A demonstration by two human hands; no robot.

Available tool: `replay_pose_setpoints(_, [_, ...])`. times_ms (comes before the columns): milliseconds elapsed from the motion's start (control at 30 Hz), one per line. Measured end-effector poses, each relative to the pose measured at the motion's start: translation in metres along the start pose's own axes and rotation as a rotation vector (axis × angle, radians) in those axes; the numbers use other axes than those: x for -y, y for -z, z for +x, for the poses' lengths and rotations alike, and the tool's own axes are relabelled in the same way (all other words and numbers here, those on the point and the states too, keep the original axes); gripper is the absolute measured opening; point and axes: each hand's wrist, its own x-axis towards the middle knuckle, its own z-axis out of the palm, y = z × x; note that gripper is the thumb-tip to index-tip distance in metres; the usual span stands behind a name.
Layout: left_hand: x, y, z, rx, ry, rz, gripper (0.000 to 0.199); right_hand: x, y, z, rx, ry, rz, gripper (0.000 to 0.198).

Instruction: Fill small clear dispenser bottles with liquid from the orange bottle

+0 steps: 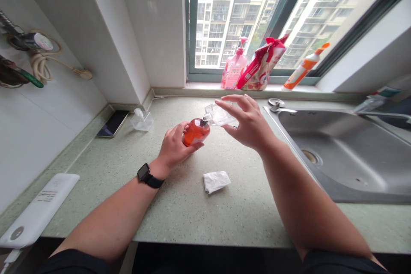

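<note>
Nearest me on the left, a white power bank lies on the counter, a cable in its end. A folded tissue lies near the middle. Past it my left hand, with a black watch at the wrist, has fingers and thumb wrapped around the orange bottle, which is over the counter's middle, tilted to the far right. The bottle is rounded, glossy and see-through, with a dark collar and a pale label low down; from here I cannot tell how full it is. My right hand is half open, curved about a clear container at the bottle's mouth; I cannot tell whether it has a firm hold. On the right, the steel sink shows its drain. Far left, a clear cup holds something white, beside a phone. Farthest, on the sill, I see a pump bottle, a red bag and a squeeze bottle.
</note>
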Motion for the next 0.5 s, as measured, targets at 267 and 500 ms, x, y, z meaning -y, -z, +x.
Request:
replay_pose_setpoints(267, [0.0009,-0.0016,-0.0002,-0.007,-0.010,0.002,0.075,-0.0006,0.0000,-0.0003,-0.011,0.015,-0.020,0.072])
replay_pose_setpoints(500, [-0.0003,-0.0007,-0.0006,-0.011,-0.012,0.001,0.074,-0.0005,-0.0008,-0.0004,-0.037,0.030,-0.030,0.069])
